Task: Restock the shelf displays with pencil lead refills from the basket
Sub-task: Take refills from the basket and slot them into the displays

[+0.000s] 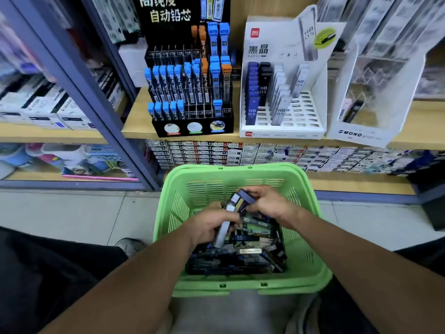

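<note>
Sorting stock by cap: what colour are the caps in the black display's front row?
Blue caps, clearest in the head view.

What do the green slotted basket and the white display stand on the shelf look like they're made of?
Green slotted basket: probably moulded plastic, slightly glossy, judging by its even colour and neat vent slots. White display stand: looks like printed matte cardboard, with folded flat panels and cut slots.

Pale floor tiles (72,213) fill the frame's lower left; wooden shelves (134,112) with blue-grey metal uprights (72,75) span the upper half, evenly lit.
</note>
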The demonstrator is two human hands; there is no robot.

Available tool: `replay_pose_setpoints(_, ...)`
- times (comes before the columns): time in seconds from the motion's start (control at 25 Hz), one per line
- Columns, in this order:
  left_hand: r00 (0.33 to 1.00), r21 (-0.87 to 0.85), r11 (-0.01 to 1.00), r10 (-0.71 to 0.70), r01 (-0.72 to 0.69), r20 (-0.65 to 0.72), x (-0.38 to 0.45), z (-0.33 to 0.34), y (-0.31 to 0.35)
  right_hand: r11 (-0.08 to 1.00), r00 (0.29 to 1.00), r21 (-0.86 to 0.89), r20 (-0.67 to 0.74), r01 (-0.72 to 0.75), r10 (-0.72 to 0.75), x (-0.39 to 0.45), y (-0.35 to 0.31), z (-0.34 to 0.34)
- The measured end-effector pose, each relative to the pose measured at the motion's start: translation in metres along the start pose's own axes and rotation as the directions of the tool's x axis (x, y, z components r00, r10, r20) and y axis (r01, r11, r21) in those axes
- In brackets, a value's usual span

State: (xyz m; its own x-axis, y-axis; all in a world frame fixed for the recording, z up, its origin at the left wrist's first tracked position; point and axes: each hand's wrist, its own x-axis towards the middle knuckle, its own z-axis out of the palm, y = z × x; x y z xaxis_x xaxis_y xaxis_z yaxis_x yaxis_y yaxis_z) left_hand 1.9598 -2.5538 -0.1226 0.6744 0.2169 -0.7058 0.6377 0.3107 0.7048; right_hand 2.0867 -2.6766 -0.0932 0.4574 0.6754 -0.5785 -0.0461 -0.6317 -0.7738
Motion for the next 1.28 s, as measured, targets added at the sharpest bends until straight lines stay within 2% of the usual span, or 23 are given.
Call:
replay_pose_setpoints(0.12,0.999,-0.035,0.999,-0.014,0.016,0.049,-0.005,-0.001,0.005,0.997,0.999,-0.065,0.027,-0.042,0.044,-0.002,-0.001,-0.012)
replay_pose_setpoints(0.28,0.994,0.03,0.998,-0.059,0.057,0.096,-0.004,0.0,0.014,0.978,0.997,-0.205,0.076,0.039,-0.024,-0.002,-0.017,-0.017)
replay_pose_setpoints(0.48,0.97,0.121,0.989,-0.114,0.089,0.216,-0.003,0.001,0.013,0.94,0.981,-0.338,0.194,0.048,0.02,0.002,-0.024,-0.013)
replay_pose_setpoints(0.56,0.976,0.084,0.992,-0.105,0.09,0.193,-0.001,0.002,0.014,0.973,0.984,-0.227,0.179,0.039,0.003,0.004,-0.018,-0.011)
replay_pose_setpoints(0.68,0.986,-0.001,0.998,-0.062,0.063,0.152,0.006,0.0,0.021,0.993,0.996,0.1,-0.063,0.064,-0.058,0.006,-0.012,-0.015)
replay_pose_setpoints(0.76,0.986,-0.034,0.998,-0.043,0.049,0.159,0.004,-0.001,0.028,0.983,0.99,0.161,-0.123,0.093,-0.074,0.003,-0.017,-0.017)
replay_pose_setpoints(0.92,0.983,-0.004,0.999,-0.035,0.036,0.179,-0.007,-0.005,0.048,0.973,0.995,0.206,0.0,0.102,-0.105,-0.01,-0.033,-0.034)
replay_pose_setpoints(1.08,0.996,0.072,0.996,0.038,-0.044,0.083,-0.034,-0.013,0.097,0.955,0.986,0.277,0.091,0.107,-0.137,-0.029,-0.058,-0.07)
replay_pose_setpoints(1.16,0.998,0.109,0.992,0.06,-0.062,0.027,-0.049,-0.013,0.125,0.973,0.987,0.197,0.082,0.118,-0.136,-0.042,-0.075,-0.083)
replay_pose_setpoints(1.28,0.996,0.142,0.987,0.078,-0.072,-0.041,-0.073,-0.005,0.164,0.96,0.972,-0.192,-0.078,0.202,-0.22,-0.065,-0.108,-0.097)
